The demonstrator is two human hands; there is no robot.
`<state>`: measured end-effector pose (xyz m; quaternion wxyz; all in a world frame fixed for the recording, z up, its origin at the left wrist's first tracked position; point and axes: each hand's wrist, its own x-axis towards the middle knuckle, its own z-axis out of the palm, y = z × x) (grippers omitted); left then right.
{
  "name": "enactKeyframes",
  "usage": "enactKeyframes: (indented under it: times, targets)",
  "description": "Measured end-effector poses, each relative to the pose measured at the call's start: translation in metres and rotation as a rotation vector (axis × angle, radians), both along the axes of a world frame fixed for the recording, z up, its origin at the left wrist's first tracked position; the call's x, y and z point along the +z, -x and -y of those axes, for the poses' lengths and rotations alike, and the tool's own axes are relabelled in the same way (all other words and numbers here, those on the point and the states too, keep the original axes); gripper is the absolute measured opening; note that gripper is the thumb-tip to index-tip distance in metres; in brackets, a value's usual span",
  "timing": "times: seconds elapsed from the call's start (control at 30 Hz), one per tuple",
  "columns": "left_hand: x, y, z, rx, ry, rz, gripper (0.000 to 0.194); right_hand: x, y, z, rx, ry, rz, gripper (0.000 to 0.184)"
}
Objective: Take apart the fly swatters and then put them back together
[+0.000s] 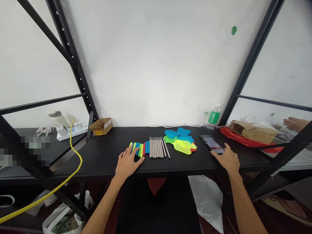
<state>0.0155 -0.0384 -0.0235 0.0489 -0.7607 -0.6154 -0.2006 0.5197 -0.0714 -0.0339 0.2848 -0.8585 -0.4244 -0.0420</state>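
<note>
My left hand [127, 164] lies palm down at the left end of a row of coloured plastic handles [141, 150] in yellow, blue, green and red. Its fingers are spread and partly cover the leftmost ones. Right beside that row lie several thin grey metal rods [157, 148], side by side, the last ones slanted. Farther right is a loose pile of mesh fly swatter heads [182, 147] in blue, green, yellow and red. My right hand [230, 160] has its thumb and fingers around the near end of a phone [212, 144], which lies on the black table [97, 162].
An open cardboard box [101, 126] sits at the back left, and a water bottle [214, 117] at the back right. A yellow cable [79, 164] hangs across the left side. Beyond the right frame post are a brown carton [255, 131] and another person's hand [294, 123].
</note>
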Motion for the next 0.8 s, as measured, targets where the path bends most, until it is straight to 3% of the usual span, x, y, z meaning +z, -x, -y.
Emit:
enactKeyframes:
  times: [0.17,0.3,0.4,0.5,0.6,0.73,0.8]
  targets:
    - [0.0,0.001,-0.001,0.012,-0.012,-0.008,0.064,0.002,0.007,-0.001,-0.006,-0.061,-0.056,0.107]
    - [-0.001,0.001,-0.002,0.01,0.004,-0.004,0.065,0.01,0.022,-0.009,0.008,-0.31,-0.03,0.092]
    - [-0.001,0.001,-0.002,0.007,0.01,-0.01,0.063,0.022,0.044,-0.017,0.21,-0.485,0.062,0.069]
    - [-0.001,0.0,-0.002,0.008,0.016,-0.005,0.062,0.033,0.078,-0.02,0.451,-0.515,0.058,0.045]
    - [0.0,-0.001,-0.001,0.008,0.02,0.003,0.063,0.036,0.12,-0.015,0.658,-0.46,0.035,0.033]
    - [0.0,-0.001,-0.001,0.004,0.016,0.007,0.063,0.024,0.167,-0.002,0.961,-0.285,-0.072,0.024]
    - [0.0,0.0,-0.001,-0.003,0.011,0.007,0.062,0.018,0.18,0.002,1.015,-0.227,-0.052,0.019]
